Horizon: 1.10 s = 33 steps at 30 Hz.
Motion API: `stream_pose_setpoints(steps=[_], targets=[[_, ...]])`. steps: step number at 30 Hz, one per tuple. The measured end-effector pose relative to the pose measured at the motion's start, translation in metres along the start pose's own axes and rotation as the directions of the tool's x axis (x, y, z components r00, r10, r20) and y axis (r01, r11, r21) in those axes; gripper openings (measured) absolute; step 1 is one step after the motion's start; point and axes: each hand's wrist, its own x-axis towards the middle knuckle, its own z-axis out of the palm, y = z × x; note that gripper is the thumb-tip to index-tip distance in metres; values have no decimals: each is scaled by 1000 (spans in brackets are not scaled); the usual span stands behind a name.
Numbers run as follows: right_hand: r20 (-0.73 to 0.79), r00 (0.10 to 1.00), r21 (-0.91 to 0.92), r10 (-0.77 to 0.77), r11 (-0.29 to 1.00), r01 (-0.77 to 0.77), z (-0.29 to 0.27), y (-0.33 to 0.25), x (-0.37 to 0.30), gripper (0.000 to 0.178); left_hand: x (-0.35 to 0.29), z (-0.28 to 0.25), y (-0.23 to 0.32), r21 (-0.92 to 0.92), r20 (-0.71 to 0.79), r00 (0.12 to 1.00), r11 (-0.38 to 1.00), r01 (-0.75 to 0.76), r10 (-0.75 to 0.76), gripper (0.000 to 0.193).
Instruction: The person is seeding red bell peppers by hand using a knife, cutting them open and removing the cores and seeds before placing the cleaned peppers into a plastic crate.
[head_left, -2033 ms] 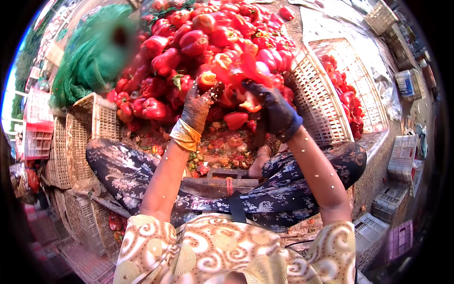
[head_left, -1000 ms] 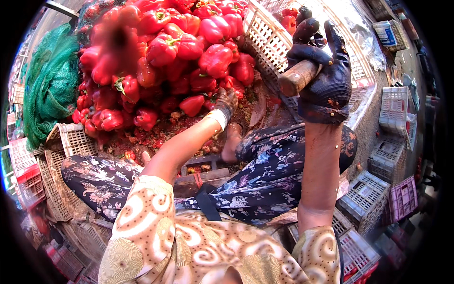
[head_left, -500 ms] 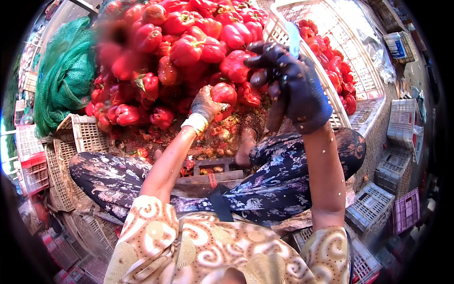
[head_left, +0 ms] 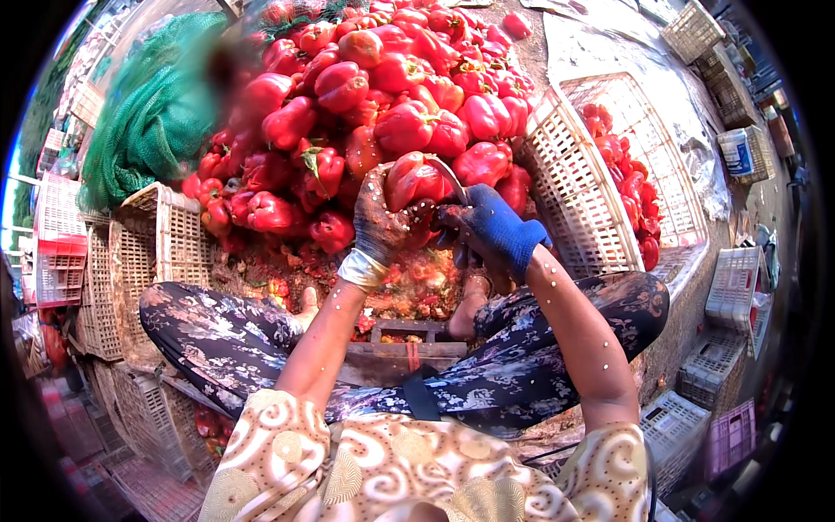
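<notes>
My left hand (head_left: 378, 219), in a soiled work glove with a pale band at the wrist, is closed around a red bell pepper (head_left: 414, 181). My right hand (head_left: 503, 228), in a blue and black glove, grips a knife whose thin curved blade (head_left: 450, 177) lies against the pepper's right side. The knife's handle is hidden in my fingers. Just beyond both hands rises a large heap of red bell peppers (head_left: 402, 73). Beneath them the ground is strewn with seeds and pepper scraps (head_left: 426, 283). Pale seeds stick to my right forearm.
To the right a tilted white plastic crate (head_left: 583, 187) stands beside red pepper pieces (head_left: 628, 187). Green netting (head_left: 152, 143) lies at the left, above more crates (head_left: 181, 239). A small wooden frame (head_left: 404, 348) sits between my legs. Grey and purple crates (head_left: 732, 438) line the far right.
My right hand has come down and left from its raised position, bringing the knife to the pepper. My left hand still holds a pepper, now turned upward. The whole view has shifted slightly.
</notes>
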Motion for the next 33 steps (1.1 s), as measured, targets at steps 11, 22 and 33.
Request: stream_pose_setpoints(steps=[11,22,33], targets=[[109,975,-41,193,981,-190,43,20,3,23,15,-16,-11,-174,-337,925,977,120,-174,39],[-235,791,-146,-564,825,545,25,17,18,49,27,-40,-26,133,-444,894,983,130,-59,33],[23,974,67,-226,972,224,10,-15,-1,42,1,-34,-2,338,-2,981,924,-180,192,30]])
